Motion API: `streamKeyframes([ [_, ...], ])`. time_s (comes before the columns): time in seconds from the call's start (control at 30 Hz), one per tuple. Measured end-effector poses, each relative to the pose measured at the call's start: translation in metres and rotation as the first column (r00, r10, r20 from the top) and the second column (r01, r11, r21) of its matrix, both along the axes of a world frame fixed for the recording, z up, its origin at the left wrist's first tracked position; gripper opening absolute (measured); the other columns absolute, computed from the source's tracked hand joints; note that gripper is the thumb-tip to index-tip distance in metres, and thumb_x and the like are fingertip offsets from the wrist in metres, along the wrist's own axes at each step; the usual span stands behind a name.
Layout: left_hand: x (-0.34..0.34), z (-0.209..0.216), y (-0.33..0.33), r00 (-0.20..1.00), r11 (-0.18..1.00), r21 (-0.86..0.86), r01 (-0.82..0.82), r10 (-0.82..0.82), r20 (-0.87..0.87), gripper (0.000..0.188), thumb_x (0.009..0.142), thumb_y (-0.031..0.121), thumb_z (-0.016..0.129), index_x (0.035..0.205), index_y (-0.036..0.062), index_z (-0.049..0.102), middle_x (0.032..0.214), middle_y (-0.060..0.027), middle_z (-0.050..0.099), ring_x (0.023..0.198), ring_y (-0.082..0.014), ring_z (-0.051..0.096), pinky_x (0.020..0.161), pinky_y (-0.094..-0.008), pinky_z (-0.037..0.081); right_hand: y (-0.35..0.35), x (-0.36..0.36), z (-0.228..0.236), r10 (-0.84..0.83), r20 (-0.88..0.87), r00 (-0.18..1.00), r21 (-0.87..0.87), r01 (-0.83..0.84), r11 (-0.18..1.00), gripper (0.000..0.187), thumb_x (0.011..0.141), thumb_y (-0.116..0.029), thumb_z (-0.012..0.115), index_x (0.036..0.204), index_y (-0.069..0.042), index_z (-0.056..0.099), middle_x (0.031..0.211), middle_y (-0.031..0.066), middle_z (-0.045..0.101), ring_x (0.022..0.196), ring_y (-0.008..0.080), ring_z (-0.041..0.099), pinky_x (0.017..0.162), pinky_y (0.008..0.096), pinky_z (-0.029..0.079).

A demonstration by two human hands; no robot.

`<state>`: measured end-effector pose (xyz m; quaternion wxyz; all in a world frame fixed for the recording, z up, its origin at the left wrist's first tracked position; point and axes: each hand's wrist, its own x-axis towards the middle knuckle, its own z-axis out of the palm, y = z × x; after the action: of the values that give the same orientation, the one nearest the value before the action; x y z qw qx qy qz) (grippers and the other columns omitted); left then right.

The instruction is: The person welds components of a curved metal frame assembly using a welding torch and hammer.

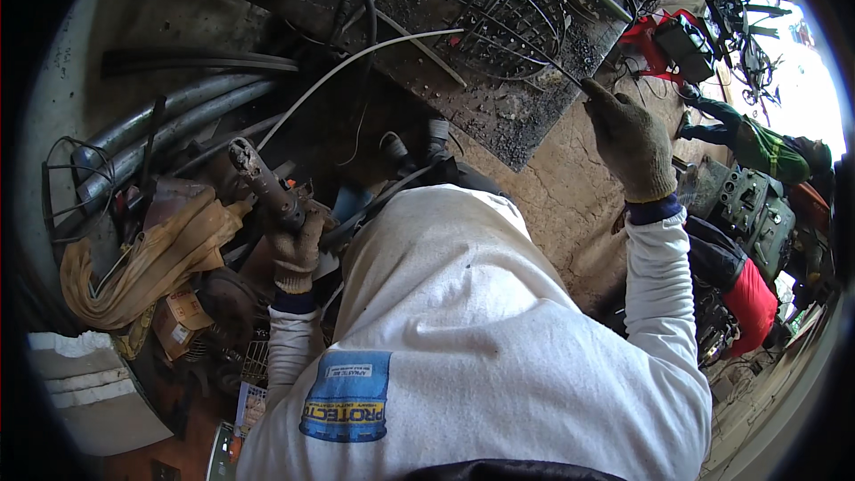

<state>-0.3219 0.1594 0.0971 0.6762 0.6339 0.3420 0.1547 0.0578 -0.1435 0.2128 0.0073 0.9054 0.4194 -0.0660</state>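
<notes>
My left hand (297, 254), in a knitted work glove, is closed around a dark, worn, cylindrical metal piece (267, 183) with a rounded, holed end. It is held to the left of my body, above a heap of scrap. My right hand (630, 142), also gloved, is raised on the right and grips a thin dark rod (563, 69). The rod points up and left, over a round wire grille (515, 22) lying on a gritty metal plate (508, 129). Whether the rod touches the grille, I cannot tell.
Long grey pipes (169, 125), a tan cloth bundle (169, 245) and a cardboard box (181, 321) crowd the left. A pale curved rod (356, 55) arches ahead. To the right are grey machinery (746, 205), a person in green (766, 147) and another in red (753, 303).
</notes>
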Motion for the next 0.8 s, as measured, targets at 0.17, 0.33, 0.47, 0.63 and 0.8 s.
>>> streamKeyframes([
  [0.17, 0.005, -0.004, 0.000, 0.999, 0.998, 0.063, -0.029, 0.027, 0.031, 0.023, 0.087, 0.009, 0.074, 0.103, 0.0008, 0.060, 0.079, -0.0087, 0.070, 0.067, -0.0194, 0.070, 0.067, -0.0333, 0.060, 0.001, 0.000, 0.001, -0.009, -0.016, 1.000, -0.010, 0.008, 1.000, 0.031, 0.101, -0.025, 0.060, 0.131, -0.021, 0.066, 0.080, 0.0114, 0.063, 0.072, 0.0343, 0.067, 0.061, 0.0470, 0.052],
  [0.33, 0.017, 0.012, -0.002, 0.999, 0.999, 0.044, -0.017, 0.018, -0.030, 0.022, 0.087, 0.008, 0.073, 0.103, 0.0002, 0.060, 0.079, -0.0092, 0.070, 0.066, -0.0214, 0.072, 0.067, -0.0359, 0.061, 0.001, 0.000, 0.001, 0.014, 0.016, 1.000, 0.001, -0.014, 1.000, 0.032, 0.100, -0.026, 0.062, 0.131, -0.022, 0.068, 0.081, 0.0118, 0.065, 0.071, 0.0340, 0.067, 0.060, 0.0467, 0.050],
  [0.47, 0.018, 0.010, -0.003, 0.999, 0.999, 0.011, -0.037, 0.037, -0.007, 0.023, 0.086, 0.008, 0.073, 0.103, -0.0007, 0.061, 0.078, -0.0100, 0.070, 0.065, -0.0225, 0.072, 0.067, -0.0372, 0.061, 0.001, 0.000, 0.001, -0.007, -0.001, 1.000, 0.007, 0.007, 1.000, 0.032, 0.099, -0.026, 0.063, 0.130, -0.021, 0.069, 0.080, 0.0122, 0.064, 0.071, 0.0346, 0.067, 0.060, 0.0463, 0.051],
  [0.63, 0.009, -0.002, 0.003, 0.998, 0.998, 0.061, 0.011, -0.007, -0.065, 0.024, 0.086, 0.006, 0.073, 0.106, -0.0011, 0.061, 0.079, -0.0101, 0.070, 0.066, -0.0223, 0.072, 0.068, -0.0368, 0.061, 0.001, 0.002, 0.003, -0.004, -0.016, 1.000, -0.010, 0.004, 1.000, 0.032, 0.102, -0.026, 0.058, 0.133, -0.024, 0.066, 0.081, 0.0118, 0.065, 0.072, 0.0344, 0.068, 0.059, 0.0468, 0.053],
  [0.8, 0.021, 0.006, -0.005, 0.995, 0.993, -0.070, -0.097, 0.095, -0.025, 0.022, 0.087, 0.006, 0.074, 0.105, -0.0001, 0.062, 0.079, -0.0083, 0.070, 0.066, -0.0220, 0.072, 0.068, -0.0366, 0.061, 0.001, 0.001, 0.003, 0.003, -0.010, 1.000, -0.008, -0.003, 1.000, 0.032, 0.103, -0.026, 0.058, 0.133, -0.023, 0.066, 0.082, 0.0123, 0.066, 0.071, 0.0346, 0.068, 0.059, 0.0466, 0.053],
])
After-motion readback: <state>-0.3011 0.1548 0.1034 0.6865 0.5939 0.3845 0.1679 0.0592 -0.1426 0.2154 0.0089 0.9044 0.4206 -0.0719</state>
